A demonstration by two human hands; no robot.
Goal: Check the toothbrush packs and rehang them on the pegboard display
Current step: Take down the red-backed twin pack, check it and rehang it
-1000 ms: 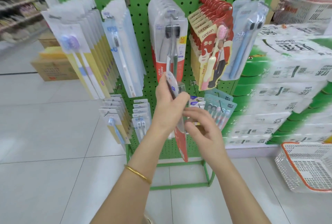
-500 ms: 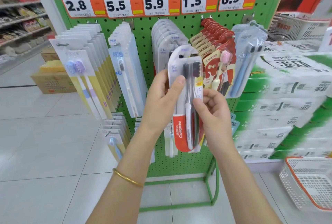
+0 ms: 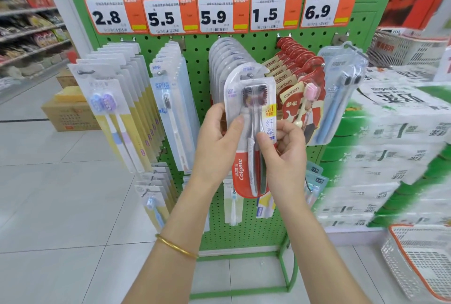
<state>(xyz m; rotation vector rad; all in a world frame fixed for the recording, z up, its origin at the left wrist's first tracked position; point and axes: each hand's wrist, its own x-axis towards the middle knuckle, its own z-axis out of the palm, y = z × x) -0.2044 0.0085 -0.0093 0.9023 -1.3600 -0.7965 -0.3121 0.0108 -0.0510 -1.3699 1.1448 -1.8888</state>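
Note:
A red and white Colgate toothbrush pack (image 3: 246, 172) stands upright in front of the green pegboard (image 3: 197, 55). My left hand (image 3: 217, 140) grips its left edge, thumb on the front. My right hand (image 3: 284, 150) pinches its right side at mid-height. The pack's top hang hole sits at the tip of a metal peg (image 3: 249, 75), in front of a row of the same packs (image 3: 219, 59). Whether the hole is over the peg I cannot tell.
Other toothbrush packs hang left (image 3: 114, 113) and right (image 3: 296, 79) on the board, with price tags (image 3: 213, 14) above. Stacked tissue bales (image 3: 395, 147) stand at the right, a white basket (image 3: 419, 259) on the floor, a cardboard box (image 3: 70, 116) at the left.
The pack went from edge-on and low to upright and facing me, then up to the peg tip. Both hands rose with it, and my view tilted upward.

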